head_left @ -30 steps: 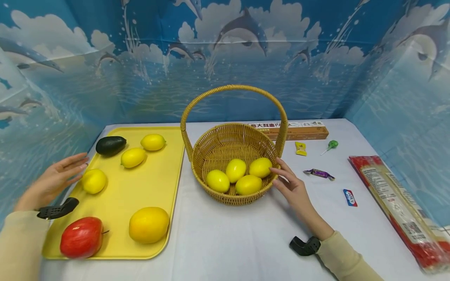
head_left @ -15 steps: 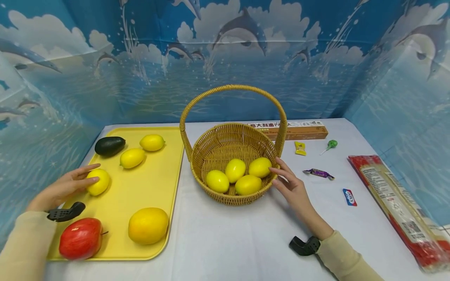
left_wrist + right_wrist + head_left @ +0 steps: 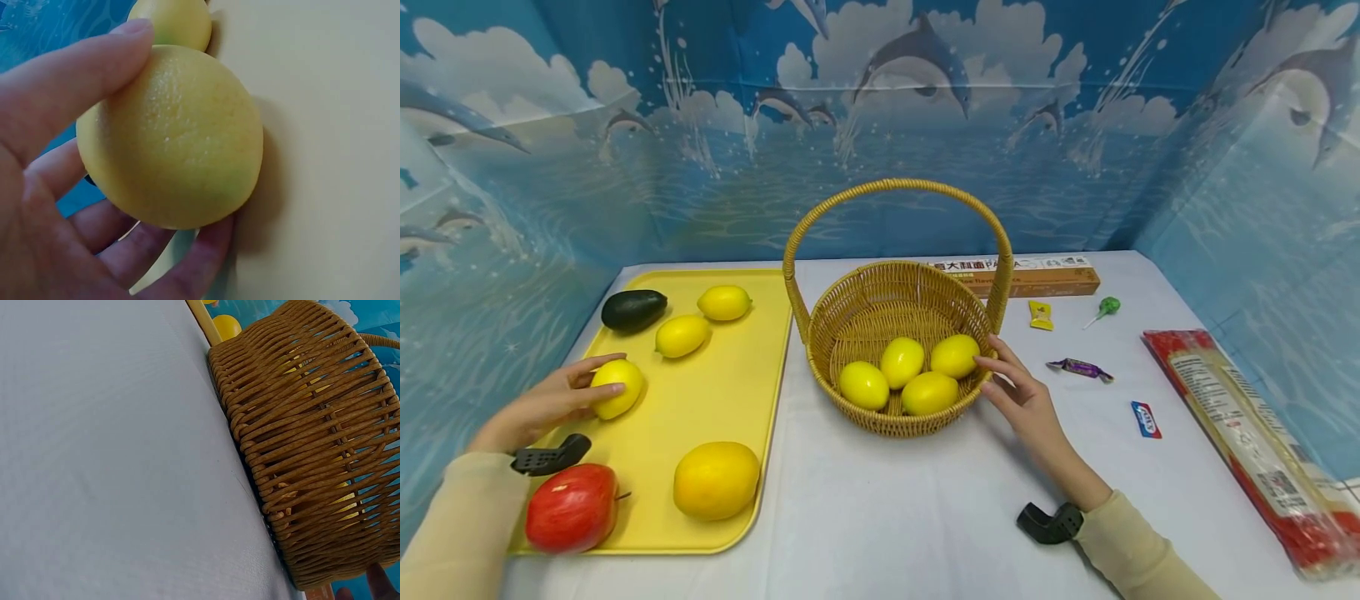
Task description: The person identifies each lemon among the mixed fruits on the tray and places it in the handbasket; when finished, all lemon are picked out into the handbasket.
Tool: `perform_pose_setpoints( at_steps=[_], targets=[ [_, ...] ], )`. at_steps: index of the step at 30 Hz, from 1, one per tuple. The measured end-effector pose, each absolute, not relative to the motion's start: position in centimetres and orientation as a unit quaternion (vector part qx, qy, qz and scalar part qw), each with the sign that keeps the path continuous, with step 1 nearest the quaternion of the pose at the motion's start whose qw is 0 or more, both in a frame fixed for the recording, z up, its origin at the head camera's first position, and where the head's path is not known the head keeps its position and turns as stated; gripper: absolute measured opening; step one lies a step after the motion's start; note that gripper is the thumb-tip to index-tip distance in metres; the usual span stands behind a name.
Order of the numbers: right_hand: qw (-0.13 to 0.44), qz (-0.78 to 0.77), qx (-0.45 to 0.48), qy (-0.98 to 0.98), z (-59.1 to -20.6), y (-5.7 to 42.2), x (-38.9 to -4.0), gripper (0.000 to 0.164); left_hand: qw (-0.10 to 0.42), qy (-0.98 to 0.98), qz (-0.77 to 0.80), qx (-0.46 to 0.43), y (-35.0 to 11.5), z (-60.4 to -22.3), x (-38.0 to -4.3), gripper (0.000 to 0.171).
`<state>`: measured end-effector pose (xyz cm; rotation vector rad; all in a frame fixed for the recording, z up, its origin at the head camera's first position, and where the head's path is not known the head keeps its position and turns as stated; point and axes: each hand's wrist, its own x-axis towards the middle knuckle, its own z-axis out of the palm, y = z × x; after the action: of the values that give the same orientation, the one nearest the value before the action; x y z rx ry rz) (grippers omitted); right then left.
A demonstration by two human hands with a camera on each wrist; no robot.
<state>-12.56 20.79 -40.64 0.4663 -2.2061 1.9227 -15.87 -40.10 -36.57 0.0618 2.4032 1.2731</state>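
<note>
The yellow tray [image 3: 688,408] lies left of the wicker basket [image 3: 895,427]. At the basket's right rim, the right hand [image 3: 1028,410] rests loosely spread fingertips; well left of the basket, over the tray, the left hand [image 3: 546,402] grips one lemon [image 3: 178,140] between thumb and curled fingers.
</note>
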Motion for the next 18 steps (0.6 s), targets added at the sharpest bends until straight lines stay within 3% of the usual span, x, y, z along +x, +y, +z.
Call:
perform_pose_setpoints(
  at_steps=[6,18],
  targets=[
    [0.090,0.645,0.159,-0.742,-40.6,20.8,-12.5,0.031,0.177,0.858,0.482,0.020,-40.1,-36.0,-15.7,0.062],
    [0.087,0.648,0.158,-0.740,-40.7,20.8,-12.6,0.031,0.111,0.798,0.588,0.067,-37.3,-31.5,-15.2,0.054]
  ],
)
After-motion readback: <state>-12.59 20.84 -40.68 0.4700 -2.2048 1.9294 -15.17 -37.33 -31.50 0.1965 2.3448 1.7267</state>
